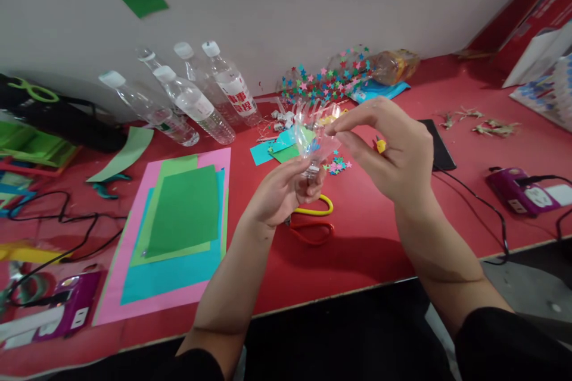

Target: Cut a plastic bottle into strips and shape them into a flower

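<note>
In the middle of the head view, my left hand (283,190) is closed round the lower end of a clear cut plastic bottle piece (308,137). Its upper part is split into strips that fan outward. My right hand (395,149) pinches the right side of this piece between thumb and forefinger. Below my left hand lie scissors with one yellow and one red handle loop (313,232), their blades mostly hidden. Just behind the piece are small blue and green paper scraps (263,153) and a little pile of coloured paper stars (338,165).
Several clear bottles (196,107) stand at the back left. A star-covered bottle (330,77) lies against the wall. Stacked coloured sheets (183,214) lie on the left of the red table. Purple power strips (513,190) with black cables sit near both ends.
</note>
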Demonstrator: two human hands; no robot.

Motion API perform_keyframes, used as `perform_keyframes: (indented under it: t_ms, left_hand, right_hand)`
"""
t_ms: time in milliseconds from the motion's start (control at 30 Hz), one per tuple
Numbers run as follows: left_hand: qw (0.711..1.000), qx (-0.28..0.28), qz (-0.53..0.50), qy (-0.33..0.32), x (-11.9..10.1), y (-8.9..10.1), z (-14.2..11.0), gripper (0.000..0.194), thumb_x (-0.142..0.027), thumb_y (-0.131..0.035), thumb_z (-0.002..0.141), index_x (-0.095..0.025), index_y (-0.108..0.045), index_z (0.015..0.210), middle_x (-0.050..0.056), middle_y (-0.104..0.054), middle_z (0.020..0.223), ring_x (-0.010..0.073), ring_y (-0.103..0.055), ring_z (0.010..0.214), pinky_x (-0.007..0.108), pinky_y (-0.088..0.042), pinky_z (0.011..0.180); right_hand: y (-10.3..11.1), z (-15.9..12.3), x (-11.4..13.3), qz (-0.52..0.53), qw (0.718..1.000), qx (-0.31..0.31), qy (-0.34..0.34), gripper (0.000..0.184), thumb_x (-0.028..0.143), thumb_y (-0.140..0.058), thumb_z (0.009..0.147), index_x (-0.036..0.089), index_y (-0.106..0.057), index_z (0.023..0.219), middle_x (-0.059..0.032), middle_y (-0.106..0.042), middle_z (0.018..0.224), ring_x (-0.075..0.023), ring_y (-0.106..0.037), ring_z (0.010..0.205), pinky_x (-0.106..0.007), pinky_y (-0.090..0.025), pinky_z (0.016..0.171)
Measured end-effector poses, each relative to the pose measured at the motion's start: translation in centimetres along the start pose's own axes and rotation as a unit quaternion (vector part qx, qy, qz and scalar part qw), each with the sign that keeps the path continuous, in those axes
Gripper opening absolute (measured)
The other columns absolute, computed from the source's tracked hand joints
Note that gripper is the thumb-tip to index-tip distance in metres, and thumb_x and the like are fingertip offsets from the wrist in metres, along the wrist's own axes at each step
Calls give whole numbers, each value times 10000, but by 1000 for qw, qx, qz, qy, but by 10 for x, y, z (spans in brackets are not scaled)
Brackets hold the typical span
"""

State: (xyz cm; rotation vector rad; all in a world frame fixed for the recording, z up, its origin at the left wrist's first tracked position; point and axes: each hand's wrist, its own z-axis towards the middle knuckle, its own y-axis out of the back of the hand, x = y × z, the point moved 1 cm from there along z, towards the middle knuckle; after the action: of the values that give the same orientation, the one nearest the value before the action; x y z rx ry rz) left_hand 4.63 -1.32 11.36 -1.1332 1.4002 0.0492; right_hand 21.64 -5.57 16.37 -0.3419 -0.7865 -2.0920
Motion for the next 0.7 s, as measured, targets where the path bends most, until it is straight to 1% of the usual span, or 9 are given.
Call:
perform_keyframes:
  t_ms: [67,167,267,367,533,600,700]
  left_hand:
    - [1000,-5,-3,-11,-1,-1,-1,262,-360,-630,831,-126,-616,948,10,-560,698,61,-463,522,185,-315,449]
    - [999,-17,-12,-33,-2,-2,-3,268,-337,-633,829,-127,-611,993,18,-589,726,68,-482,543,187,-361,472]
    - [999,-23,-13,-45,-4,-4,-5,238,-308,-638,821,-139,-591,982,16,-601,736,75,-499,552,196,-389,492]
    - [998,-29,-4,-52,-5,-6,-7,225,-290,-637,815,-153,-567,979,10,-600,736,81,-504,559,205,-401,511]
    - [996,-41,32,-75,-4,-7,-7,237,-290,-631,810,-163,-545,991,5,-595,739,83,-503,567,214,-406,523]
    - [993,-50,51,-96,-4,-7,-6,252,-287,-634,809,-160,-539,1004,2,-592,744,81,-503,578,213,-411,531]
    - [984,-67,83,-146,-4,-5,-5,269,-275,-646,801,-170,-524,1016,-6,-598,765,77,-513,592,210,-420,542]
  right_hand:
    - [-2,-2,1,42,998,6,-35,89,184,-544,922,239,-613,915,-2,-690,872,-175,-675,839,-383,-561,792]
    - [-7,-4,3,114,990,-3,-78,60,211,-513,950,247,-559,935,15,-678,853,-151,-694,819,-352,-584,780]
    - [-10,-4,3,157,983,-9,-94,40,232,-511,958,256,-526,930,33,-667,808,-137,-700,792,-324,-588,744]
    - [-10,-4,2,186,977,-4,-105,40,232,-524,952,257,-523,920,26,-674,793,-151,-700,778,-341,-585,722]
    - [-9,-4,1,197,971,10,-133,46,288,-522,955,264,-518,915,11,-697,820,-179,-705,838,-372,-579,756]
    - [-9,-5,0,190,972,15,-137,63,317,-515,958,271,-507,915,14,-700,854,-185,-703,875,-383,-578,774]
    - [-10,-6,0,187,972,21,-142,57,313,-511,953,278,-503,910,16,-699,894,-190,-693,892,-410,-570,807]
